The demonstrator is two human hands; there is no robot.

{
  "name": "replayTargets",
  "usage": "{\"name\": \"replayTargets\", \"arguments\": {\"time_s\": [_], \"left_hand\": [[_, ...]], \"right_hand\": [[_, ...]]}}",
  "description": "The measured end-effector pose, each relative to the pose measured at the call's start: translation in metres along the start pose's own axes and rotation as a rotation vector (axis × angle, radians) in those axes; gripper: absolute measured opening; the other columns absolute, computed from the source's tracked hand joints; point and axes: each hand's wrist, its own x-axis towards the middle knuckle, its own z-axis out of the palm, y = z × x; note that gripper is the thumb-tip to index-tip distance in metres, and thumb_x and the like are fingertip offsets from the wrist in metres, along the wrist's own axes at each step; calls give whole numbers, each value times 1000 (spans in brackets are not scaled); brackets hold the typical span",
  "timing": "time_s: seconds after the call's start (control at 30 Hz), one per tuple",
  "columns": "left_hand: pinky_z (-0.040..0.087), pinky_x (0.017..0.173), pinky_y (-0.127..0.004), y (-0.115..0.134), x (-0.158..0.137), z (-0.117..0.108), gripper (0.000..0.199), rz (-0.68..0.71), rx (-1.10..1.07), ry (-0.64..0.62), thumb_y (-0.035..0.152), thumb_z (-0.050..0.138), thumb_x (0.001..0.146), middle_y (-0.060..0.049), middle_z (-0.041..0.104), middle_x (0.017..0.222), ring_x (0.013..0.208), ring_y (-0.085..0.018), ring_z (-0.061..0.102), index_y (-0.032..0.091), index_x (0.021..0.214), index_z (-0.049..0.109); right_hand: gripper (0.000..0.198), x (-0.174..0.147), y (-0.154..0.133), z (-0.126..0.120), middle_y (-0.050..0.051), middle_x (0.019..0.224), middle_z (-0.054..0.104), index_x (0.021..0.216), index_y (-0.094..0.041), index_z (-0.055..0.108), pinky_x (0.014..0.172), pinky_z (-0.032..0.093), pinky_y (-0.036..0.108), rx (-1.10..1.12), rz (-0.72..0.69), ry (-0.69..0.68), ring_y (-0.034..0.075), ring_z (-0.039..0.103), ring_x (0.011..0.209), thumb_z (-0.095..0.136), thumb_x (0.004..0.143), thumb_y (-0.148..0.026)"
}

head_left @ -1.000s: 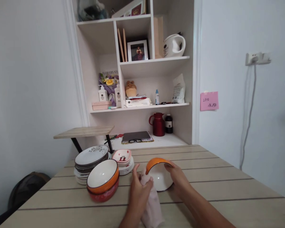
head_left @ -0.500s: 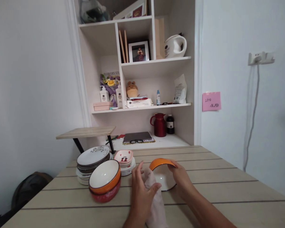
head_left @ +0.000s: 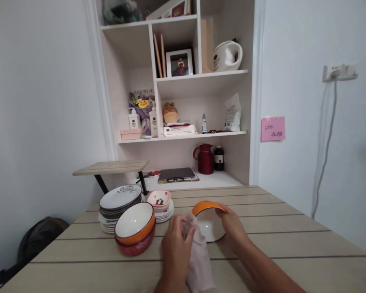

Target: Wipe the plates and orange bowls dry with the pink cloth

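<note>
Stacked plates point(head_left: 117, 198) stand beside an orange bowl point(head_left: 134, 221) set on a red bowl point(head_left: 137, 248). My left hand point(head_left: 177, 242) pinches a pale cloth point(head_left: 199, 260) at the left edge of a tilted bowl point(head_left: 210, 226), whose right rim my right hand point(head_left: 234, 228) grips.

Stacked bowls point(head_left: 140, 234) stand on the tabletop point(head_left: 280, 240) left of the left hand point(head_left: 176, 243), plates point(head_left: 117, 198) behind them. Between that hand and the right hand point(head_left: 234, 228) are a cloth point(head_left: 199, 262) and held bowl point(head_left: 210, 224); beyond both hands, a jug point(head_left: 205, 160).

Orange-and-white bowl point(head_left: 210, 226), pale pink cloth point(head_left: 199, 260)
</note>
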Motion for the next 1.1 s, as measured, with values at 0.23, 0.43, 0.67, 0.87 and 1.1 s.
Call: {"name": "replayTargets", "arguments": {"time_s": [0.23, 0.43, 0.67, 0.87, 1.1], "left_hand": [[40, 62, -27, 1, 0, 2, 20, -57, -205, 41, 40, 54, 86, -1, 62, 70, 65, -18, 57, 22, 77, 58], [42, 64, -29, -3, 6, -5, 28, -178, -256, 203, 49, 51, 87, -3, 64, 73, 67, -20, 59, 23, 78, 57], [45, 85, -35, -2, 3, -4, 35, -118, -299, 118, 44, 38, 95, -9, 68, 98, 94, -24, 62, 21, 92, 64], [43, 97, -38, -15, 4, 23, 38, 71, -346, 15, 34, 38, 94, -10, 56, 112, 108, -22, 56, 21, 122, 60], [46, 95, -37, -20, 1, 32, 52, -39, -437, -5, 18, 56, 77, -12, 52, 123, 112, -23, 54, 21, 128, 54]], "right_hand": [[27, 1, 1, 1, 6, 93, 78, 85, -21, 78, 89, 44, 40, -51, -37, -30, 29, 65, 93, 60, 65, -28], [24, -7, 2, 10, 6, 89, 78, 80, -22, 78, 88, 45, 41, -133, -75, -130, 30, 66, 90, 60, 64, -25], [36, -15, 1, 13, 6, 106, 76, 98, -23, 74, 93, 45, 41, -203, -121, -77, 28, 66, 101, 56, 68, -28], [40, -9, -1, 6, 9, 113, 73, 107, -21, 69, 95, 45, 42, -223, -168, 16, 28, 65, 105, 51, 73, -31], [48, -12, -7, 2, 7, 118, 70, 115, -21, 65, 99, 46, 40, -224, -286, 13, 25, 63, 110, 45, 71, -20]]}}
